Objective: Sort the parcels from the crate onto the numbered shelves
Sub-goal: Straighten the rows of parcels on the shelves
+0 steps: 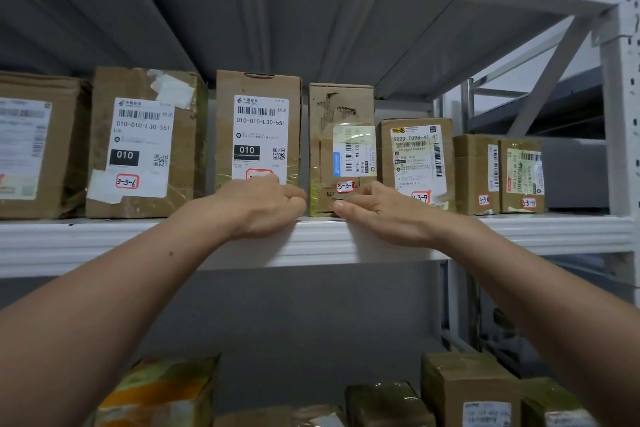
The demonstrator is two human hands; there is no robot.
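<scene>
A narrow upright cardboard parcel (341, 114), marked 3-3-8 on a red-edged sticker, stands on the white metal shelf (104, 239) between taller and shorter boxes. My left hand (263, 208) is curled against its lower left edge and covers the sticker of the neighbouring 010 parcel (258, 128). My right hand (384, 215) grips its lower right corner, with the thumb on the front face and the fingers round the side. Both forearms reach up from below.
The row also holds parcel 3-3-6 (142, 142), parcel 3-3-9 (417, 159), and two small boxes (498, 173) at the right. A shelf post (620, 114) stands at the far right. More parcels (464, 388) lie on the lower shelf.
</scene>
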